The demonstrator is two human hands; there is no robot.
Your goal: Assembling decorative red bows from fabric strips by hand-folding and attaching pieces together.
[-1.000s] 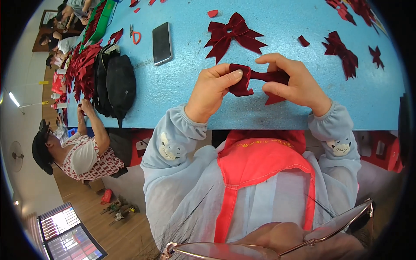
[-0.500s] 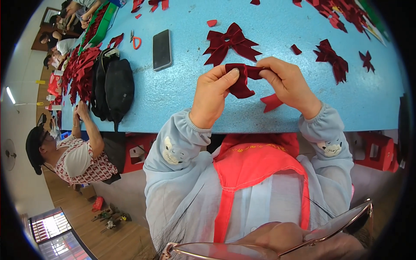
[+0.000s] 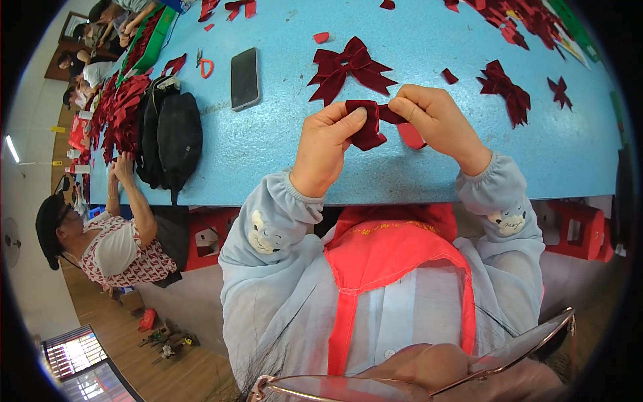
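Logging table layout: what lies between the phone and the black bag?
In the head view, only bare blue table shows between the phone and the black bag.

On the counter (image 3: 281,161): finished bow (image 3: 349,67) lies just behind the folded ribbon piece (image 3: 367,124). Phone (image 3: 245,78) left of the bow; bag (image 3: 175,137) further left, near the counter's front edge. Another bow (image 3: 504,90) lies to the right.

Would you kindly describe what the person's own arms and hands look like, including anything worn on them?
Both hands are bare: the left hand and right hand wear no gloves, and no rings show. Each arm is covered by a loose pale blue long sleeve with a gathered elastic cuff at the wrist. Each forearm carries a small cartoon animal-face patch, white and grey.
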